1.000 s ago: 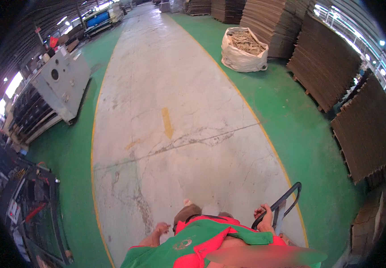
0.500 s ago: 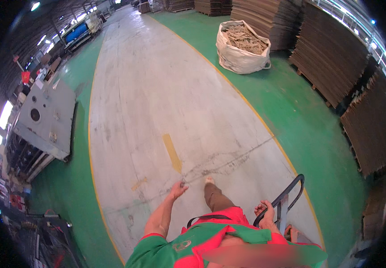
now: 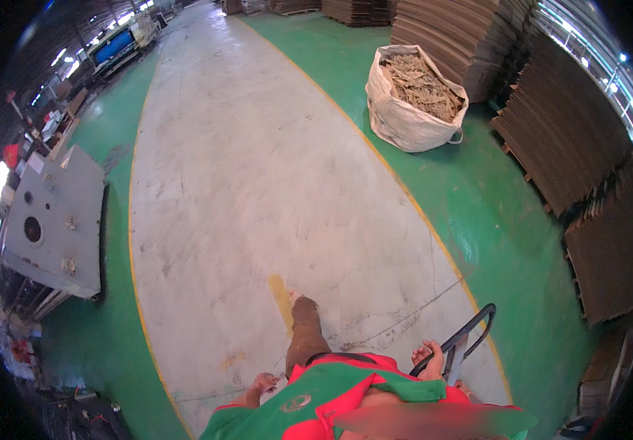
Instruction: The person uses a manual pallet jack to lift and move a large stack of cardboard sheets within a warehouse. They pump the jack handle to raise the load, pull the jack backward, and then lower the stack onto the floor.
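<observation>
My right hand (image 3: 431, 359) is closed round the black looped handle (image 3: 475, 320) of what looks like a hand pallet truck, low on my right. A grey metal shaft (image 3: 457, 356) runs down from the loop. The truck's body is out of sight behind me. Low beside my left hip swings my left hand (image 3: 263, 383), small and foreshortened. Its fingers look loosely apart, and nothing shows in it. One leg in brown trousers (image 3: 306, 337) is stretched forward, its foot by a yellow floor mark (image 3: 280, 293).
A pale grey walkway (image 3: 236, 147) edged with yellow lines runs ahead between green floor strips. To the right stand a white bulk bag (image 3: 408, 125) of brown scraps and tall stacks of brown sheets (image 3: 562, 121) on pallets. A grey machine (image 3: 60, 220) stands on the left.
I have stepped forward; the bag and floor mark are nearer. My left hand has swung back toward my hip. My right hand keeps its grip on the handle.
</observation>
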Demonstrator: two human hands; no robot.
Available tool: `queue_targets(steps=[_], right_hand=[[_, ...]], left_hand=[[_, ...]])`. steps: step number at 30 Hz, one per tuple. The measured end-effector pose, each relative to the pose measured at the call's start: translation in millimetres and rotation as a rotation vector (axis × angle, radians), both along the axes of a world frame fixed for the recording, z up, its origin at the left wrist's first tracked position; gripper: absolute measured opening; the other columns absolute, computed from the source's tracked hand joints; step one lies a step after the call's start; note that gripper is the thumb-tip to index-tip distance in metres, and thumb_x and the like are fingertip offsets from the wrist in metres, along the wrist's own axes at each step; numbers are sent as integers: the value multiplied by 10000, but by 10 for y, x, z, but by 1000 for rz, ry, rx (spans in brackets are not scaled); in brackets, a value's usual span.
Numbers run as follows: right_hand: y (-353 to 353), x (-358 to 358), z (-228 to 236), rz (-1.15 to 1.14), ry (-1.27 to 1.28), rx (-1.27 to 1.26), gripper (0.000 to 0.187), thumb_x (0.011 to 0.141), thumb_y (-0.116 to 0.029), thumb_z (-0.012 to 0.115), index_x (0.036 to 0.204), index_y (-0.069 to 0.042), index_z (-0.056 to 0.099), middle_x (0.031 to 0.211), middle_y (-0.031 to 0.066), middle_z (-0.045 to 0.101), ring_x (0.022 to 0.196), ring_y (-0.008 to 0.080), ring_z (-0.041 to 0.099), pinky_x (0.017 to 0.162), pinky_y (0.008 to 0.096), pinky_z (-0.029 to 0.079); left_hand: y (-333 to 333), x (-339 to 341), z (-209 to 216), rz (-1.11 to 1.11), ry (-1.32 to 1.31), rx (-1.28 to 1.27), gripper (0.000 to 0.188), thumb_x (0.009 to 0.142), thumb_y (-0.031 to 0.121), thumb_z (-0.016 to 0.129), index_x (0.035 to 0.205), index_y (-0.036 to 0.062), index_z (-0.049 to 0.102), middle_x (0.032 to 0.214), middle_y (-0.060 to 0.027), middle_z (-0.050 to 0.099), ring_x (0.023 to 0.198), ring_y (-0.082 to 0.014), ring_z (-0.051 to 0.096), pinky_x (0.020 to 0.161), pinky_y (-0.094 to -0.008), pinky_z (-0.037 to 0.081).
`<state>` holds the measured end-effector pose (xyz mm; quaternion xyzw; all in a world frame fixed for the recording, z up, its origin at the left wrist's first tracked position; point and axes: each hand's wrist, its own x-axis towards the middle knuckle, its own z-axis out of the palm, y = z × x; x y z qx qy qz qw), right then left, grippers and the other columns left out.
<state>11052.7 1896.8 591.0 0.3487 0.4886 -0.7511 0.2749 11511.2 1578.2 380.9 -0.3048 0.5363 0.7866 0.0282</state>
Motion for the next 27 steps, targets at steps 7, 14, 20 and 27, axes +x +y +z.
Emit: queue_targets(steps=[7, 14, 20, 27], right_hand=[[-1718, -681, 128, -11, 42, 29, 244, 916, -318, 644, 966, -82, 611, 735, 56, 599, 686, 244, 631, 609, 353, 534], [-3475, -1135, 206, -46, 45, 68, 223, 918, -291, 647, 962, -76, 610, 730, 67, 610, 664, 261, 636, 595, 357, 536], [-4922, -1860, 233, -65, 15, 130, 213, 908, -286, 653, 923, -78, 610, 704, 64, 599, 641, 242, 628, 578, 354, 531], [-6607, -2840, 23, -74, -38, 83, 257, 917, -343, 618, 875, -89, 610, 694, 61, 615, 624, 260, 621, 555, 378, 523]], left_hand=[[-2982, -1805, -82, -99, -460, -432, 347, 853, 217, 761, 1093, -20, 677, 761, -124, 695, 578, -216, 656, 538, -360, 542], [-5525, -4486, 621, 29, -232, -538, 518, 848, 268, 756, 1254, -20, 614, 991, -188, 725, 766, -224, 708, 672, -348, 571], [-6863, -5648, 682, -151, -97, -545, 552, 886, 274, 747, 1309, -25, 556, 904, -121, 703, 747, -195, 663, 623, -329, 545], [-8390, -5188, 382, -64, -586, -276, 555, 846, 260, 775, 1276, -34, 584, 862, -167, 709, 655, -209, 671, 546, -357, 550]])
